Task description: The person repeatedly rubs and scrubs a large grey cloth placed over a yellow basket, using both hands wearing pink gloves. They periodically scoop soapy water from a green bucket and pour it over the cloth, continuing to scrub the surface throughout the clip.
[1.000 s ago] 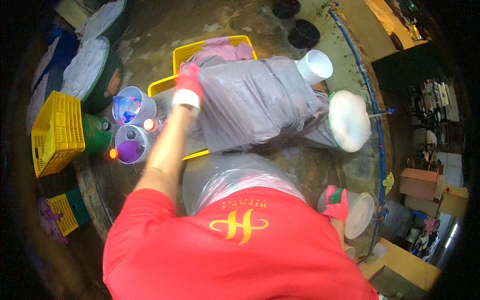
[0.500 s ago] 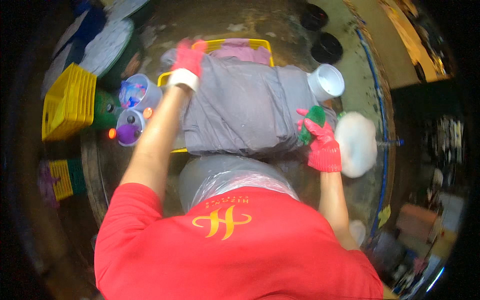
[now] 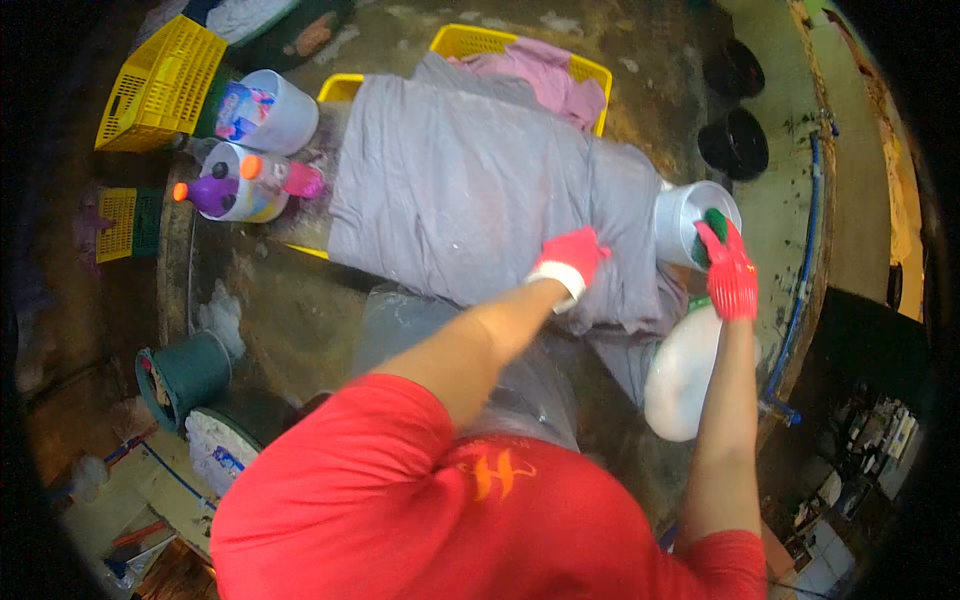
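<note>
Fingers of right hand (image 3: 730, 275) grip a green scrubber (image 3: 715, 225) at the white bucket (image 3: 680, 225) — left hand (image 3: 570, 262) presses flat on grey cloth (image 3: 470, 190).

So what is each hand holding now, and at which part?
The right hand grips a green object at the white tub's mouth; which part cannot be told. The left hand presses flat on the grey cloth, gripping nothing.
</note>
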### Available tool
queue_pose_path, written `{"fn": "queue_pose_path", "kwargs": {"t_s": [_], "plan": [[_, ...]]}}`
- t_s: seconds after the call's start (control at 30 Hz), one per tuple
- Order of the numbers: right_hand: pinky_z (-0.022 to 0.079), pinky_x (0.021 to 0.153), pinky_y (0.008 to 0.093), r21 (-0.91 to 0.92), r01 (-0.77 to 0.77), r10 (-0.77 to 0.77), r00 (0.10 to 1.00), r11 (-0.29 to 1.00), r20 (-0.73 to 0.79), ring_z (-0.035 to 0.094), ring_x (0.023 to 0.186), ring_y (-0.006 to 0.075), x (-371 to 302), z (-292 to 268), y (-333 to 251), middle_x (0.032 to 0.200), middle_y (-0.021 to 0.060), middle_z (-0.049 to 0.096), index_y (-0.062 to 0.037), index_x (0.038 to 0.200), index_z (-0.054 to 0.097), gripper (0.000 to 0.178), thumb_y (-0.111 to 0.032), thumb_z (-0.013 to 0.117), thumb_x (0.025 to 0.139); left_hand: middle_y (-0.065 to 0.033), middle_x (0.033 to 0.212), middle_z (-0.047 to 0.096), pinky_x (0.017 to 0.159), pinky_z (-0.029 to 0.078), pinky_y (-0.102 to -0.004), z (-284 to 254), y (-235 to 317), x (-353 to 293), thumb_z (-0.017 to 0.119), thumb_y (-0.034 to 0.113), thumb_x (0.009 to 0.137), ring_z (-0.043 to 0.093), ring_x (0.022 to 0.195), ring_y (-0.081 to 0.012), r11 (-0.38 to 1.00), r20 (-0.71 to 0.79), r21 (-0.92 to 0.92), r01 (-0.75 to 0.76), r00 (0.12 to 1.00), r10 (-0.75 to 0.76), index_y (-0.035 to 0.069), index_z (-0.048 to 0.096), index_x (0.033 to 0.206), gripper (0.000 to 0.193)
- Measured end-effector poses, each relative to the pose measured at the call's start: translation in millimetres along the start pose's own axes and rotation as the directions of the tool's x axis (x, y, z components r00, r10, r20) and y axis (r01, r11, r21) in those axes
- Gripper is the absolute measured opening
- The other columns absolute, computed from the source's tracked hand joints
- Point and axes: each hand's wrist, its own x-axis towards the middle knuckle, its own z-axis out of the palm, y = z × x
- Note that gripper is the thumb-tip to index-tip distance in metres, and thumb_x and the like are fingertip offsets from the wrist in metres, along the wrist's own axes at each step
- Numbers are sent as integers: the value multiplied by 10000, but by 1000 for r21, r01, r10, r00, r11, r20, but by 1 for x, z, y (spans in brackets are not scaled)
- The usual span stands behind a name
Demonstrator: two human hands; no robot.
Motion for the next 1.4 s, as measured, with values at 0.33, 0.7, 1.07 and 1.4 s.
{"fn": "queue_pose_path", "kwargs": {"t_s": [0.33,0.7,1.07,1.4], "plan": [[510,1048,479,351,-417,261,872,838,414,678,1218,459,78,80,73,1307,260,728,-78,1381,697,646,-567,698,960,-266,1297,696,968,547,-537,-245,-127,-129,610,368,1062,677,1187,-446,823,-835,404,400,529,153,128,703,1354,390],[520,1041,472,97,-672,471,606,734,641,692,1200,360,96,67,20,1354,195,714,-94,1320,753,607,-545,634,931,-318,1667,399,1302,300,-529,-228,-160,-153,793,83,876,346,1575,-487,812,-701,564,146,605,378,85,427,1649,856],[437,564,233,961,-255,279,921,-103,274,586,649,70,99,-19,-1,859,-30,682,-60,1361,698,448,-420,601,1112,-200,1564,571,1210,406,-550,-136,-138,14,713,249,936,557,1443,-372,423,41,858,-290,861,507,87,673,1373,467],[522,833,410,700,82,-79,996,710,-37,692,973,245,141,200,-371,1120,87,721,-125,1467,650,487,-427,605,1088,-273,1132,764,960,558,-543,-274,-200,-122,627,751,940,716,1096,-457,711,292,670,-213,956,11,-29,746,1193,828]]}}
